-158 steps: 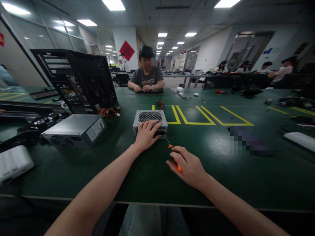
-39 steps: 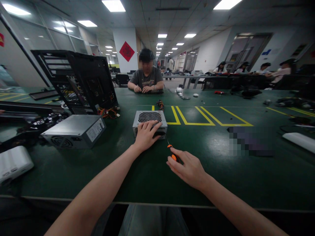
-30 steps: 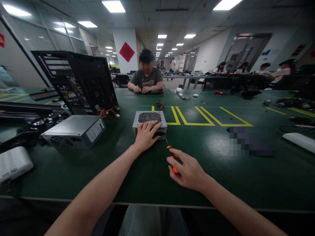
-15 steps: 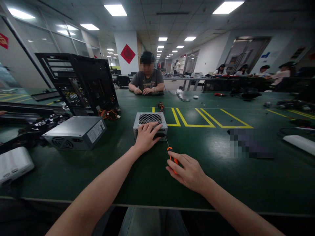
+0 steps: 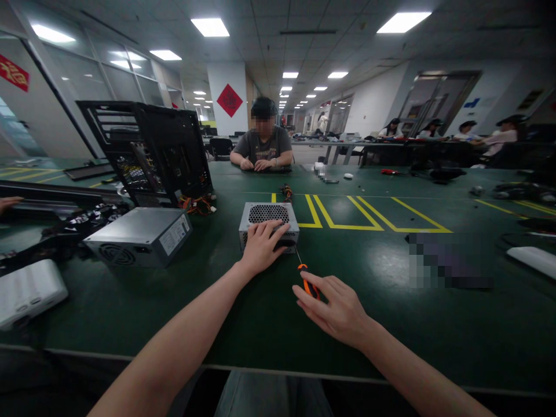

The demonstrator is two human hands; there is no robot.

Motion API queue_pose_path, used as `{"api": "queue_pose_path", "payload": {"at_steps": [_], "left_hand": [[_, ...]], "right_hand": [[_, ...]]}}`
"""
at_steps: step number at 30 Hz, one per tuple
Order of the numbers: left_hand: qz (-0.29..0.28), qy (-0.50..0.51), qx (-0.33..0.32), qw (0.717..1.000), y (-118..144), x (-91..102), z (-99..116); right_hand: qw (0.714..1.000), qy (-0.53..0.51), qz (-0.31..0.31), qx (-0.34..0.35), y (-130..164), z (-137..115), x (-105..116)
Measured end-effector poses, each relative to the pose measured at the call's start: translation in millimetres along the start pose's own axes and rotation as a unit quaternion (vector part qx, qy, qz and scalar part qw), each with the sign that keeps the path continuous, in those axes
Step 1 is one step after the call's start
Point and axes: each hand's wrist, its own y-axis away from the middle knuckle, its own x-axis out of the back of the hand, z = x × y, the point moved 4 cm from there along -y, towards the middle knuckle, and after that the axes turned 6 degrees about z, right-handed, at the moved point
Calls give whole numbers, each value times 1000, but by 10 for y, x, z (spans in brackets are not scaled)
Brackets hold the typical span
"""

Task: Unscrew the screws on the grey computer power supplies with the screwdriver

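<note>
A small silver power supply box (image 5: 264,214) with a mesh top sits on the green table (image 5: 373,313) in front of me. My left hand (image 5: 262,247) rests flat on its near top edge, fingers spread. My right hand (image 5: 339,310) holds an orange-handled screwdriver (image 5: 305,282) by the handle with loose fingertips. The thin shaft points up and left, and its tip meets the box's near right corner.
A larger grey power supply (image 5: 143,234) lies to the left, with an open black computer case (image 5: 152,150) behind it. A white device (image 5: 28,291) sits at the far left. A person sits across the table (image 5: 263,147). Yellow floor-style lines (image 5: 347,211) mark the table.
The view has dropped slightly. My right fingers have shifted around the screwdriver handle, turning it. My left hand and the box stay where they were.
</note>
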Motion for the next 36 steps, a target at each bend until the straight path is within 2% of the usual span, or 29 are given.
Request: {"api": "queue_pose_path", "payload": {"at_steps": [10, 19, 27, 36], "left_hand": [[-9, -1, -2, 1000, 5, -10, -13], [-5, -1, -3, 1000, 2, -9, -11], [-9, -1, -2, 1000, 2, -12, -10], [-4, -2, -2, 1000, 3, -22, -12]], "right_hand": [[999, -48, 11, -19, 15, -14, -19], [1000, -16, 11, 7, -23, -13, 14], [999, -35, 21, -1, -17, -4, -19], [999, -45, -5, -18, -16, -13, -40]]}}
